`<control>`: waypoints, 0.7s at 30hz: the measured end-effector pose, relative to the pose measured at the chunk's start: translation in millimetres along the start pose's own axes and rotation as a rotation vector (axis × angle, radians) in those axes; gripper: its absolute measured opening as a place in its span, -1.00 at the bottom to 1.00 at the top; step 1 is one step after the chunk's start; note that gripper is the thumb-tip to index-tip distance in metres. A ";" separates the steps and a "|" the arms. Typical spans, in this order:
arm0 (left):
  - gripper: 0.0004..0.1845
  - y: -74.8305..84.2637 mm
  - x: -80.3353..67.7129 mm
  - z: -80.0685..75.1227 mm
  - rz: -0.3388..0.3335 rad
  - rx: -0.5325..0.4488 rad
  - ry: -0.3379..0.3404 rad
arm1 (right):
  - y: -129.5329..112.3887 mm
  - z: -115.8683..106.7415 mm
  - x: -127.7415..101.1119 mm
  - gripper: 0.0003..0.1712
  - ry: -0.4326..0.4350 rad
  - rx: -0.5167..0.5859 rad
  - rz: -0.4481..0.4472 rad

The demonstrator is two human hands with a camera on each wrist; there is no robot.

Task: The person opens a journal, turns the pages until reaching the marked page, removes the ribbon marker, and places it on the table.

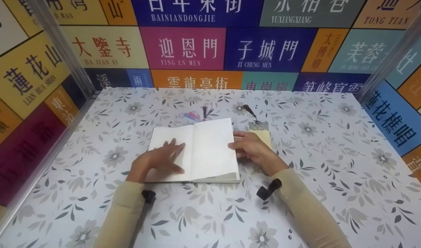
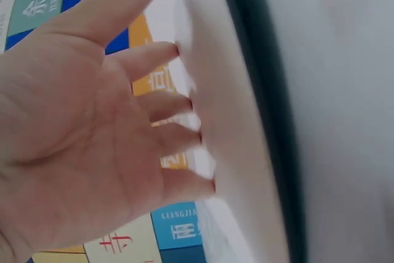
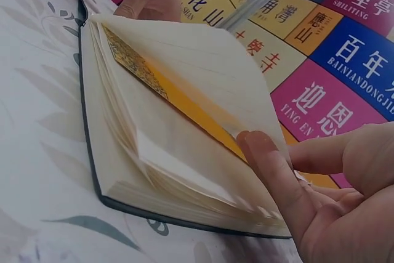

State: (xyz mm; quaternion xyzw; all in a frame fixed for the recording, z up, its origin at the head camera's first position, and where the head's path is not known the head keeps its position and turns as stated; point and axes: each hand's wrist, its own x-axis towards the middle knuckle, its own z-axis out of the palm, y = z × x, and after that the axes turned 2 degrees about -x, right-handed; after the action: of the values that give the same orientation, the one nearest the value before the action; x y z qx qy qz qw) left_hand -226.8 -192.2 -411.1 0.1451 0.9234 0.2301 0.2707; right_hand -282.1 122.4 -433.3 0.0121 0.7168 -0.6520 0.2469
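Observation:
An open notebook (image 1: 214,148) with blank white pages and a dark cover lies on the table. My left hand (image 1: 158,158) rests on its left page, fingers spread; the left wrist view shows the fingertips touching the paper. At the right edge, my right hand (image 1: 253,148) pinches a raised page between thumb and fingers. Under that page, in the right wrist view, a yellow bookmark (image 3: 206,122) with a patterned end lies in the notebook, partly behind the thumb. Another pale yellow bookmark (image 1: 264,135) with a grey patterned top lies right of the notebook, partly hidden by my right hand.
A dark tassel (image 1: 204,112) and a pink-and-blue item (image 1: 191,116) show beyond the notebook's top edge. A second dark tassel (image 1: 250,112) extends from the right bookmark. Floral cloth covers the table (image 1: 93,199), with colourful sign panels (image 1: 186,48) behind and at both sides.

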 end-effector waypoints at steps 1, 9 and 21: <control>0.03 -2.0 -2.9 0.0 0.005 0.006 0.002 | -1.1 0.3 -0.8 -0.24 -0.003 0.002 -0.004; -0.01 -14.7 -29.7 3.3 -0.030 0.046 0.000 | -10.7 1.9 -8.2 -0.24 -0.019 -0.013 -0.013; -0.29 -35.9 -64.0 4.8 0.018 -0.011 0.103 | -26.7 9.2 -25.8 -0.40 -0.294 -0.060 -0.261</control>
State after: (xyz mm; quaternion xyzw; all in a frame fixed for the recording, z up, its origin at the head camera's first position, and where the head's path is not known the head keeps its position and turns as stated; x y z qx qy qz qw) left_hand -177.3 -246.2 -405.0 0.1396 0.9335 0.2448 0.2216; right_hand -265.4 117.6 -399.2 -0.1836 0.6875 -0.6518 0.2624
